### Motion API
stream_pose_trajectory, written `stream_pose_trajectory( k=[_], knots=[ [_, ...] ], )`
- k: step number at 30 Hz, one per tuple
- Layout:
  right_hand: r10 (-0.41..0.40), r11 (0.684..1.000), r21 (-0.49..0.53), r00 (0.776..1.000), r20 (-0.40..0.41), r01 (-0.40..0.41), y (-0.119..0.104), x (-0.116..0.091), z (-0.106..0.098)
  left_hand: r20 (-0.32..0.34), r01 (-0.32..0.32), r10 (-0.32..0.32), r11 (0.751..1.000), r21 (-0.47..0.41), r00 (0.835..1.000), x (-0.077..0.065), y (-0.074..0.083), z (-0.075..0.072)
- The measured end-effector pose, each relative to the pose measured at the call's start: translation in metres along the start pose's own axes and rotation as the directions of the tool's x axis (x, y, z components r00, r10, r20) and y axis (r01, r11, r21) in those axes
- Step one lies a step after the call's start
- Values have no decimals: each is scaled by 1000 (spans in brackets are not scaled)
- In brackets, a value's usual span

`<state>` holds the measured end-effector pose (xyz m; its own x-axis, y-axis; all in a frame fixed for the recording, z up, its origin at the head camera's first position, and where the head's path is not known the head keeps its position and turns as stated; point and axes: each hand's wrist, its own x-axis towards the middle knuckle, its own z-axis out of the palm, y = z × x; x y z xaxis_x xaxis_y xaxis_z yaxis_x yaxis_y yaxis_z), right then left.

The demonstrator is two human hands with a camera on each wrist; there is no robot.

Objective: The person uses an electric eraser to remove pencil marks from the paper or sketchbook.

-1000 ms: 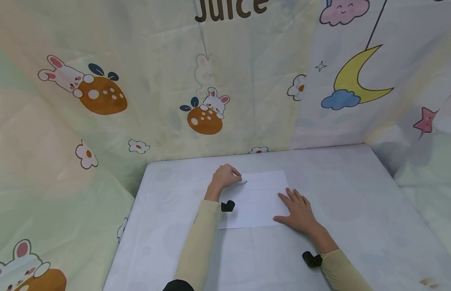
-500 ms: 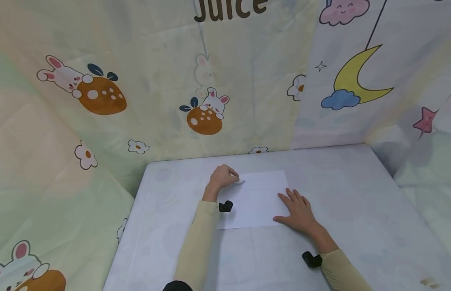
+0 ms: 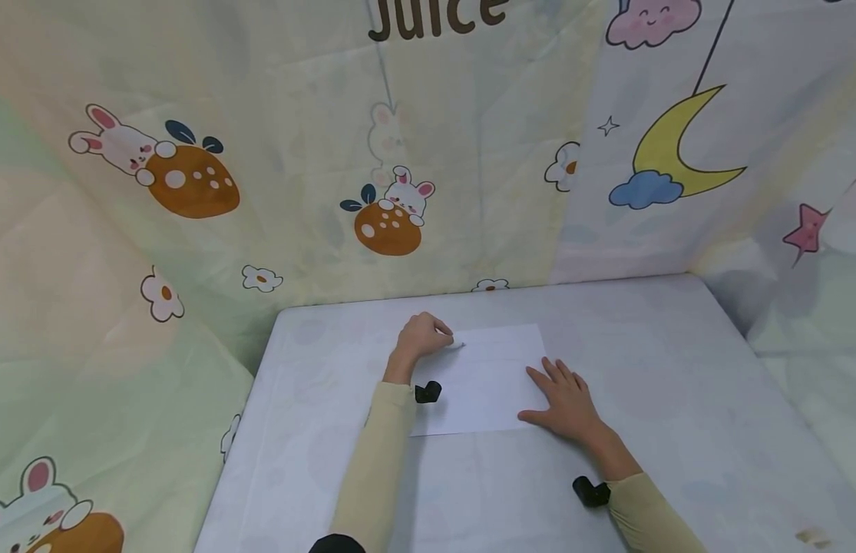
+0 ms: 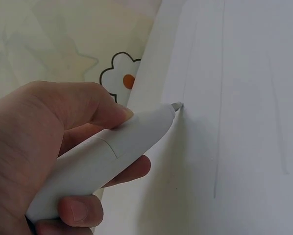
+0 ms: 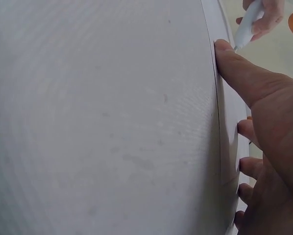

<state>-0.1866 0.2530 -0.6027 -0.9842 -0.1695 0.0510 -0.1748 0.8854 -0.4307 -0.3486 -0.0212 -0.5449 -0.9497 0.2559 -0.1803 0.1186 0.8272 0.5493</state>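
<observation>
My left hand (image 3: 424, 338) grips a thick, white, pen-shaped tool (image 4: 83, 164) with a small grey tip. Thumb and fingers wrap its body, and the tip meets the sheet of paper (image 3: 490, 392) near the far left corner. In the left wrist view a very faint line runs up the sheet from the tip, beside two darker thin lines (image 4: 220, 98). My right hand (image 3: 569, 403) rests with spread fingers on the right edge of the sheet. Its thumb (image 5: 239, 68) lies along the near edge in the right wrist view.
The sheet lies on a white-covered table (image 3: 676, 369). Behind and beside the table hangs a printed cloth (image 3: 296, 153) with rabbits, a moon and flowers. Black wrist mounts (image 3: 428, 392) sit on both forearms.
My left hand has shifted slightly to the left with the white tool, then stayed almost still. The right hand and the sheet keep their places.
</observation>
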Motion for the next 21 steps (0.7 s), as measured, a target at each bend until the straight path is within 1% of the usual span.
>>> stream_pose_trajectory(
  k=[7,15,21],
  knots=[
    [2,1000,-4,1000,4,-2,1,1,1,30,-20,21,1000,-7,999,2,4,3],
    [1,1000,-3,1000,3,-1,1,1,-1,12,-7,7,1000,-1,1000,2,1,-1],
    [7,1000,4,1000,14,-7,0,1,-1,25,-9,9,1000,1,1000,3,2,1]
  ],
)
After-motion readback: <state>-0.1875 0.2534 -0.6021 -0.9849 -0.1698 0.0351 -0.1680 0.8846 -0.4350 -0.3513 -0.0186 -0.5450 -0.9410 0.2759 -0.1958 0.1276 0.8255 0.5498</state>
